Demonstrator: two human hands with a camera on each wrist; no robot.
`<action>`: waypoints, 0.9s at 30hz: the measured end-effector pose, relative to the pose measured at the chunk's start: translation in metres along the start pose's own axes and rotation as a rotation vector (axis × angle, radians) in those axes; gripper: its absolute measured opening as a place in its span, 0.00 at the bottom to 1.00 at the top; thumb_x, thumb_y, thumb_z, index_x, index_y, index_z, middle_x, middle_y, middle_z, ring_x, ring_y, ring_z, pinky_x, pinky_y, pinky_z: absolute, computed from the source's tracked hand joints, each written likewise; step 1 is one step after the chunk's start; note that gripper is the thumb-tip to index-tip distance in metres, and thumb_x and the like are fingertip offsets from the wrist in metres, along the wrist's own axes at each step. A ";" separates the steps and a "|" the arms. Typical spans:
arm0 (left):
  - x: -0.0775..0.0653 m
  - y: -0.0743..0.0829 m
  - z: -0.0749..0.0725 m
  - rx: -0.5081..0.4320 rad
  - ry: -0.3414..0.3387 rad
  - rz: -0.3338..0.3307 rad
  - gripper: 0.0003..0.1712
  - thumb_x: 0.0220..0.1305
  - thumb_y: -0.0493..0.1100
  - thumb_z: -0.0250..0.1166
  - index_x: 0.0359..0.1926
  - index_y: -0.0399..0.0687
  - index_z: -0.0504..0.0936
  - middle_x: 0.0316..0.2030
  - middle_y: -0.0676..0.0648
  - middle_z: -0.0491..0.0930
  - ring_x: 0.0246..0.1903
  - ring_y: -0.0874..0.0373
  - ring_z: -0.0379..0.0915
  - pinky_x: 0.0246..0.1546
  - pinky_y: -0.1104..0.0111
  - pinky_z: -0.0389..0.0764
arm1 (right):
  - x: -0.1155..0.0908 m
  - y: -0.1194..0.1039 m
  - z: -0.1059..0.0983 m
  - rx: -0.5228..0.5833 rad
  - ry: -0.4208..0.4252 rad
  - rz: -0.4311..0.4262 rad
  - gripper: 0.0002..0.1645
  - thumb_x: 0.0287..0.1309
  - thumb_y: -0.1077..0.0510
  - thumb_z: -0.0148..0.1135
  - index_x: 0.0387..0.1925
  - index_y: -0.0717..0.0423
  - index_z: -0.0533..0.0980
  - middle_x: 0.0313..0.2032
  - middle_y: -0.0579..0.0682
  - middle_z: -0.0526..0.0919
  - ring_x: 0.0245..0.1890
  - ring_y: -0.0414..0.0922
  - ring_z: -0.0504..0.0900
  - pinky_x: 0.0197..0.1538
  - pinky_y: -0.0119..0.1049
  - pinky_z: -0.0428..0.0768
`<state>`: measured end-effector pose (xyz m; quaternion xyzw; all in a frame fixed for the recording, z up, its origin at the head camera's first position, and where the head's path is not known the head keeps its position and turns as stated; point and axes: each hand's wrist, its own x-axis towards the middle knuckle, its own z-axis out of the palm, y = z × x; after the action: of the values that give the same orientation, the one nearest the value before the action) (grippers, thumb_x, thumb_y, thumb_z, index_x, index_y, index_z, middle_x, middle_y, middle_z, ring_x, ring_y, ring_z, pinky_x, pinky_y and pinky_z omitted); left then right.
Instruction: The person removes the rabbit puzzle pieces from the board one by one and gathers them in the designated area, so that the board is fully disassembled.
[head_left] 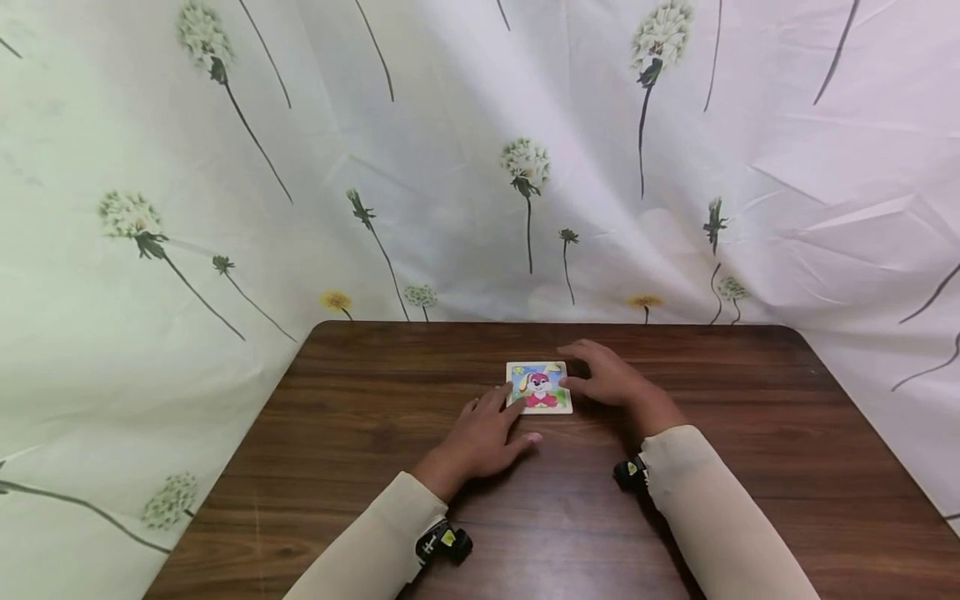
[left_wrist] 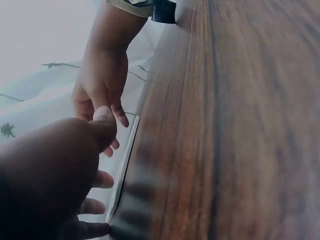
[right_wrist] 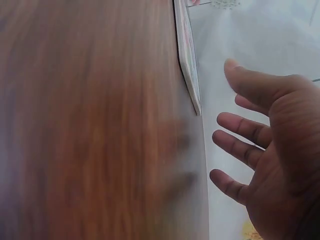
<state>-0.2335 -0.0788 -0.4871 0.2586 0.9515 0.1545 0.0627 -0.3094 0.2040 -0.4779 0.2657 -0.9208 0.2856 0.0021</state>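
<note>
A square picture puzzle board (head_left: 542, 390) with a pale border lies flat on the table, showing a pink-and-white cartoon dog. At its left edge, my left hand (head_left: 483, 433) rests with fingers extended, fingertips at the board's near left side and thumb apart over the wood. On the other side my right hand (head_left: 603, 373) hovers beside the upper right corner, thumb close to the right edge. In the right wrist view, the right hand (right_wrist: 265, 145) has spread, relaxed fingers with nothing between them. The board (right_wrist: 187, 55) appears there edge-on.
The dark wooden table (head_left: 360, 417) has rounded far corners. Behind and around it hangs a white cloth (head_left: 450, 208) printed with dandelions. Each wrist carries a black strap with a small camera (head_left: 453, 546).
</note>
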 end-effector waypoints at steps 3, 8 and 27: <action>0.000 -0.002 0.001 0.001 -0.004 -0.001 0.45 0.80 0.73 0.53 0.85 0.55 0.65 0.87 0.38 0.55 0.86 0.39 0.53 0.82 0.39 0.60 | 0.004 -0.001 0.003 0.007 -0.016 -0.001 0.36 0.75 0.52 0.71 0.76 0.61 0.73 0.71 0.63 0.78 0.73 0.63 0.77 0.73 0.66 0.75; 0.000 -0.003 0.003 0.005 0.003 0.019 0.45 0.81 0.73 0.52 0.86 0.55 0.64 0.87 0.39 0.54 0.86 0.40 0.52 0.82 0.37 0.59 | 0.011 -0.004 0.008 0.013 -0.034 0.004 0.34 0.77 0.51 0.68 0.76 0.59 0.74 0.71 0.62 0.78 0.73 0.63 0.77 0.73 0.66 0.75; -0.001 -0.007 0.010 0.037 -0.022 0.068 0.43 0.82 0.71 0.51 0.86 0.57 0.62 0.88 0.45 0.53 0.88 0.37 0.47 0.81 0.34 0.55 | 0.043 -0.019 0.019 -0.076 -0.168 0.020 0.29 0.81 0.55 0.61 0.78 0.46 0.73 0.76 0.59 0.74 0.78 0.64 0.69 0.76 0.79 0.61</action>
<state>-0.2345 -0.0823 -0.4988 0.2937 0.9440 0.1363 0.0629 -0.3343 0.1600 -0.4773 0.2793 -0.9304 0.2273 -0.0677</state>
